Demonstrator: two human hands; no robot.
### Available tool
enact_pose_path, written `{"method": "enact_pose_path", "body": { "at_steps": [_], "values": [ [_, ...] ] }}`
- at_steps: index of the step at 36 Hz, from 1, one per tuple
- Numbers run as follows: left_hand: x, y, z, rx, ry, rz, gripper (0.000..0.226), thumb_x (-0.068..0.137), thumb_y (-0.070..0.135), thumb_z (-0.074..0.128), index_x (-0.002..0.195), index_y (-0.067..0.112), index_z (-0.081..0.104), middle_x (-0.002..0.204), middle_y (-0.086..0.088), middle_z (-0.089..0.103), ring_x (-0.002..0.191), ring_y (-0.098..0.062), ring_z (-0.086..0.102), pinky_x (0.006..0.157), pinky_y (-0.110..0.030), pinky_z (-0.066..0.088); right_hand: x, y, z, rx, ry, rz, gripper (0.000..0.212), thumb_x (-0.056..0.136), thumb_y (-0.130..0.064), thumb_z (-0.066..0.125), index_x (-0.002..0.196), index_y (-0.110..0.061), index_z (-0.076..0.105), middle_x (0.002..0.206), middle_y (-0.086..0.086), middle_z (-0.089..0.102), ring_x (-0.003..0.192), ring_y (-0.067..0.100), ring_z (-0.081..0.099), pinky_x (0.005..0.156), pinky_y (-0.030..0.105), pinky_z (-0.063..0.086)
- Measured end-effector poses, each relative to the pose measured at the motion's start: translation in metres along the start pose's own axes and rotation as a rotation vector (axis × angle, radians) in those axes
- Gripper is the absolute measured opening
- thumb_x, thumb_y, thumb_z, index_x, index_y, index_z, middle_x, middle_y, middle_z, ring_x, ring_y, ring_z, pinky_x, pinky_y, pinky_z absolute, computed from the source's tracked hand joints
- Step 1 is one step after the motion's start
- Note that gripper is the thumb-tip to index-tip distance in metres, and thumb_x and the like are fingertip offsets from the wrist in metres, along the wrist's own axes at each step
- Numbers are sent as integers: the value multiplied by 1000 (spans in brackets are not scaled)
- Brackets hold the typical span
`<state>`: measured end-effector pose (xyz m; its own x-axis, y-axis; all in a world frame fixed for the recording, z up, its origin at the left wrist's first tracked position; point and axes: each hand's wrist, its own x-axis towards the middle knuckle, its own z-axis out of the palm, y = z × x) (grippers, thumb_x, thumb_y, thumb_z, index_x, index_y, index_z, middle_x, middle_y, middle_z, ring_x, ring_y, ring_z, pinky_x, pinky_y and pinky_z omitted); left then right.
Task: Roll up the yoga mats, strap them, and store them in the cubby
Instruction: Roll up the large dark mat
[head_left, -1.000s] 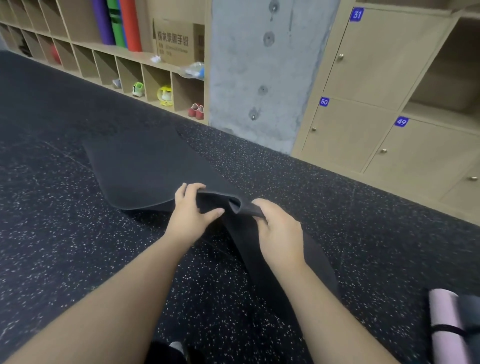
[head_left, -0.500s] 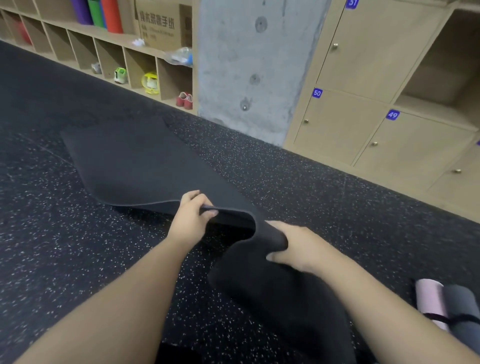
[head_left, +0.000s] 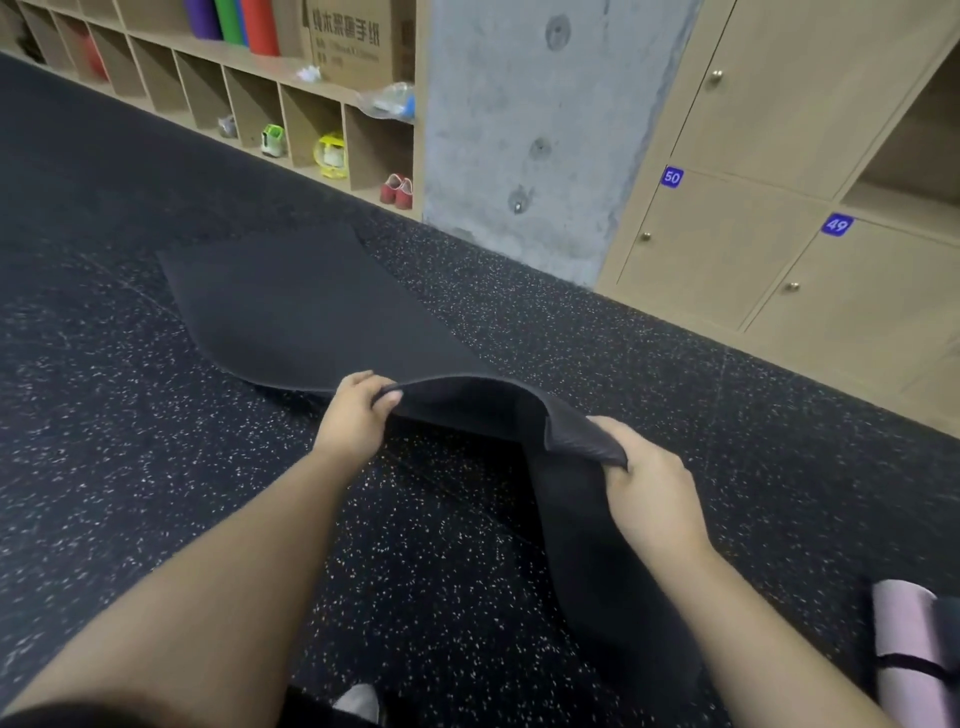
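Mat (head_left: 311, 306), dark grey, lies mostly flat on the speckled rubber floor (head_left: 104, 441), its near end lifted clear by a person's two hands. The left hand (head_left: 358, 410) pinches the raised edge; the right hand (head_left: 644, 483) grips a bunched corner, likely squaring the end to start the roll. A strapped pink roll (head_left: 904, 639) waits nearby; wooden cubbies (head_left: 311, 114) line the wall.

Left hand (head_left: 358, 410) fingers curled, right hand (head_left: 649, 483) fisted, forearms extended
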<state>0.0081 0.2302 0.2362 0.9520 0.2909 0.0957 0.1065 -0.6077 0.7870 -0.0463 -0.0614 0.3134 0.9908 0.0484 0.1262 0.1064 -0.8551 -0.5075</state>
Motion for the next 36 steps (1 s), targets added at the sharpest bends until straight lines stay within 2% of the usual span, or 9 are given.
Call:
{"method": "enact_pose_path", "body": {
  "at_steps": [3,7,10,14,17,20,27,32,36],
  "values": [
    [11,9,0,26,30,51,15,99,18,51,89,10,58,113,-12,55,110,-22,47,89,-28,33,3,-2,5,72,23,38,49,96,-7,42,130,-39,57,112,-3,69,101,26,61,80,31,43],
    [19,30,-5,18,145,96,17,100,18,48,94,6,59,115,-3,52,98,-8,40,82,-20,28,8,-13,10,231,51,67,45,98,-9,46,129,-38,58,111,-3,69,94,19,60,79,29,44],
    [22,46,-14,-14,198,127,18,100,16,46,97,5,59,115,-5,52,93,-8,41,77,-17,27,13,-29,15,375,27,67,44,98,-10,49,129,-40,58,96,-20,65,79,-2,54,81,24,44],
    [22,66,-39,-57,284,176,19,100,13,44,110,3,58,119,-9,50,97,-8,40,83,-14,26,24,-60,8,609,37,6,46,98,-14,52,100,-59,58,89,-44,59,91,-20,52,88,16,45],
    [24,83,-66,-91,360,212,20,100,12,44,114,2,56,118,-8,48,100,-9,41,86,-14,27,33,-92,0,746,-10,-31,39,97,-18,57,95,-56,62,93,-36,66,97,-10,59,81,12,48],
    [30,101,-94,-120,419,254,20,100,13,44,113,5,56,116,-7,50,103,-16,48,87,-25,35,39,-119,-3,855,-39,-32,29,96,-22,59,119,-37,66,108,-17,70,100,0,62,67,6,45],
    [33,135,-142,-111,500,337,17,99,12,44,105,2,56,111,-12,54,99,-22,52,83,-34,42,33,-165,4,1162,-174,53,21,97,-21,58,91,-41,62,79,-20,71,83,7,68,76,38,60],
    [23,153,-152,-94,522,396,16,100,12,44,105,1,54,109,-14,51,95,-23,49,78,-29,37,23,-186,9,1377,-250,164,12,98,-20,56,99,-31,60,112,1,67,103,24,65,83,48,57],
    [17,161,-160,-105,509,453,21,97,19,42,106,5,55,108,-17,52,98,-30,53,82,-38,41,19,-184,5,1467,-274,165,9,98,-20,55,100,-27,60,113,3,68,101,24,67,84,51,56]
  ]
}}
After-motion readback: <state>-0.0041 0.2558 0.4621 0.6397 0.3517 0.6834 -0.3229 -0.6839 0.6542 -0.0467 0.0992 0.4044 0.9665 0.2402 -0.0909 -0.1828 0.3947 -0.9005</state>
